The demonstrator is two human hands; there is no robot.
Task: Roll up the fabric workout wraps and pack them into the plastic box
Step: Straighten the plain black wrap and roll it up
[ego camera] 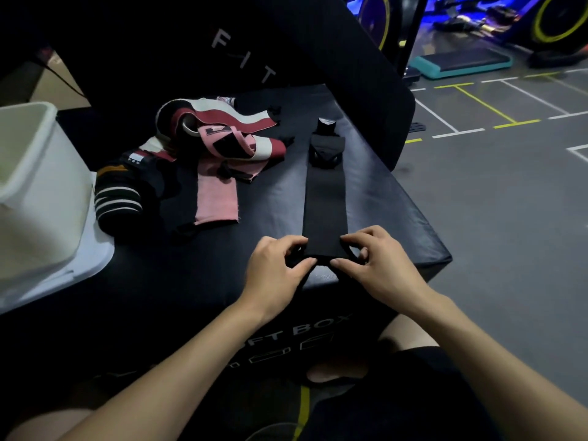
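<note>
Both hands pinch the near end of a black wrap laid out on the padded bench.

The left hand (276,266) and right hand (377,261) reach forward side by side, fingers curled, each grip closed on a near corner of the black wrap (321,205). The wrap lies flat, its long axis running straight away from the person. The pink and maroon wraps (222,144) are heaped to its left, near the white plastic box (38,186).
</note>
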